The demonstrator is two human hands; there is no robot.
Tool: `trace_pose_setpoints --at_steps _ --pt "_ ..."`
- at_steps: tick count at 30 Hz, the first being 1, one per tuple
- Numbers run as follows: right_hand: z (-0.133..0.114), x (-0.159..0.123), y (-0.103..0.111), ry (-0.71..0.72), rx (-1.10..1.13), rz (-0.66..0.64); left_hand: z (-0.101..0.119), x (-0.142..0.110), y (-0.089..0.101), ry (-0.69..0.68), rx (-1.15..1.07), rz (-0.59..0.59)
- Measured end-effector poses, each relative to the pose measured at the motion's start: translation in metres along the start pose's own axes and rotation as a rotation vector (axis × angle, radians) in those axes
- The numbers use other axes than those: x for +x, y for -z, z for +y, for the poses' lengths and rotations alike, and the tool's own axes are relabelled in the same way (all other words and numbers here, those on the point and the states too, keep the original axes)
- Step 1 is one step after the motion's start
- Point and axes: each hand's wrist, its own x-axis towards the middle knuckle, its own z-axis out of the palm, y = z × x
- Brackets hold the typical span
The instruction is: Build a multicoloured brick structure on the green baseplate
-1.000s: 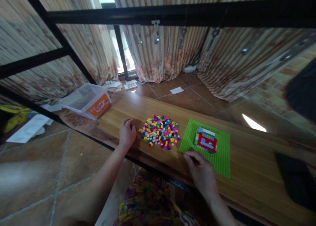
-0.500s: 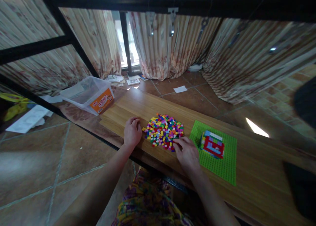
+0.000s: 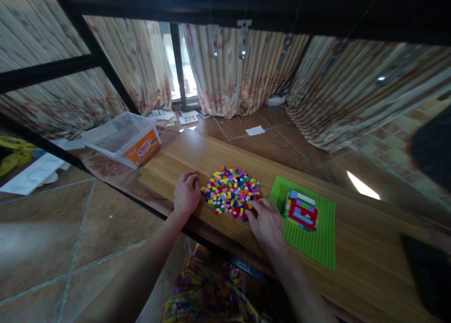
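Observation:
A heap of small multicoloured toy bricks (image 3: 230,191) lies loose on the wooden bench top. My left hand (image 3: 186,193) rests at the heap's left side with its fingers curled in; whether a brick is inside them is hidden. At the lower right edge of the heap is my right hand (image 3: 267,222), thumb and forefinger a little apart and touching or very near the bricks. To its right, a green baseplate (image 3: 315,248) carries a small built block of red, white, blue and yellow bricks (image 3: 302,210).
A clear plastic box (image 3: 123,137) with an orange label stands past the bench's left end. A dark flat object (image 3: 424,271) lies at the right. Black metal bars (image 3: 225,10) with hanging hooks cross above. Papers (image 3: 255,130) lie on the tiled floor behind.
The view has shifted slightly. My right hand stays at the heap's right edge, its fingers moving only a little among the bricks. The left hand has hardly moved.

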Motion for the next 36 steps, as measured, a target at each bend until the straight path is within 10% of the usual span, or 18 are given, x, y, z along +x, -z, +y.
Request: trace_pose_setpoints --at_steps 11,18,25,36 --pt "0.004 0.010 0.002 0.060 0.113 -0.006 -0.002 0.002 -0.001 0.000 -0.028 0.012" --pt "-0.011 -0.012 0.007 -0.392 0.876 0.167 0.025 -0.010 0.027 0.089 -0.307 0.096" --pt "-0.050 -0.048 0.031 -0.605 1.445 0.160 0.124 -0.081 0.055 0.192 -0.861 -0.539" --pt "-0.022 -0.079 0.057 -0.631 1.362 0.221 0.152 -0.090 0.051 0.015 -0.739 -0.762"
